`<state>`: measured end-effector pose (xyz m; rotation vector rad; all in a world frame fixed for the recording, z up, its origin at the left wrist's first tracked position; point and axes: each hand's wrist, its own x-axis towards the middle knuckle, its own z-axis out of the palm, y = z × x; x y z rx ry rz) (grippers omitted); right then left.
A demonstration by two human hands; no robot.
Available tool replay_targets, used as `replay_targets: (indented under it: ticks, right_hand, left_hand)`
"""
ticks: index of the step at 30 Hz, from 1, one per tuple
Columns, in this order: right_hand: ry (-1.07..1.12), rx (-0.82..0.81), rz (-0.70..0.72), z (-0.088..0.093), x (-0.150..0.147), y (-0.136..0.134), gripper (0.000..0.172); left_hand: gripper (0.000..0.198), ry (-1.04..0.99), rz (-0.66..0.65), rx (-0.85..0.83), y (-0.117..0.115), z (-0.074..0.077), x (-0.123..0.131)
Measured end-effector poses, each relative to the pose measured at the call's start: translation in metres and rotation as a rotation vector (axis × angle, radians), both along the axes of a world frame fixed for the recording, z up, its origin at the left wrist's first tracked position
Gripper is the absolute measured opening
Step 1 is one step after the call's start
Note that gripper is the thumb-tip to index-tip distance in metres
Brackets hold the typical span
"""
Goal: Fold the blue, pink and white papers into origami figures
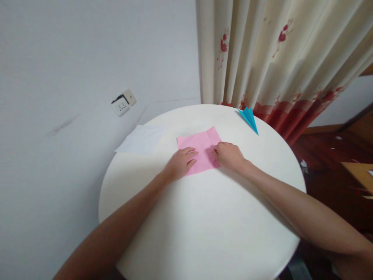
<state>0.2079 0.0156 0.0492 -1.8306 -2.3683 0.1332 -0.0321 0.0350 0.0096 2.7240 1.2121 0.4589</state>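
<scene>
A pink square sheet of paper (201, 144) with a crease in it lies flat on a round white table (204, 225). My left hand (181, 162) rests on the sheet's left front part with its fingers stretched out flat. Over the sheet's right front edge, my right hand (229, 154) has its fingers curled and pressing down on the paper. Neither hand lifts the sheet.
A folded blue paper plane (249, 119) lies at the table's far right edge. A white sheet (142, 139) hangs over the far left edge. Behind are a grey wall with a socket (123, 102), a cream curtain with red print (279, 62), and a dark wooden floor at right.
</scene>
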Motion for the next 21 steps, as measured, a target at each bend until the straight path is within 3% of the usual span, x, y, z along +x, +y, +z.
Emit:
replay_targets:
  ticks: [3,10,17,21]
  right_hand:
    - [0.109,0.008,0.001,-0.005,0.002,0.006,0.029]
    - [0.302,0.158,0.199,-0.026,0.01,0.027,0.03]
    - [0.269,0.157,-0.142,-0.025,0.018,0.029,0.048]
    - [0.379,0.039,-0.272,-0.026,0.029,0.036,0.046]
  left_hand:
    - [0.048,0.043,0.057,-0.043,0.003,-0.005,-0.002]
    - [0.061,0.117,0.085,-0.131,0.0,-0.009,-0.003]
    - [0.059,-0.008,0.34,-0.011,0.018,-0.009,-0.016]
    - [0.06,0.052,0.479,-0.035,0.02,-0.001,-0.022]
